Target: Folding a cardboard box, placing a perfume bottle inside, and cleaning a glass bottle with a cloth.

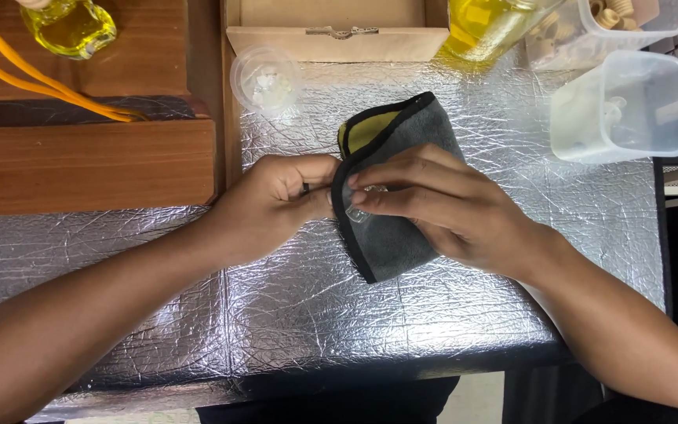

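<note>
A grey cloth [402, 235] with a black edge and a yellow inner side lies folded on the silver foil-covered table [315, 298]. My left hand [272, 206] grips the cloth's left edge. My right hand [441, 206] rests on top of the cloth, fingers pinching a small clear glass piece [360, 210] at the cloth's edge. Both hands meet at the middle of the table.
A small clear round cup [265, 78] stands behind the hands. A wooden box [337, 31] is at the back, with a yellow liquid bottle [484, 27] beside it. Two clear plastic tubs [625, 106] stand at back right. A wooden block [88, 165], orange cords [33, 78] and another yellow bottle [68, 27] lie left.
</note>
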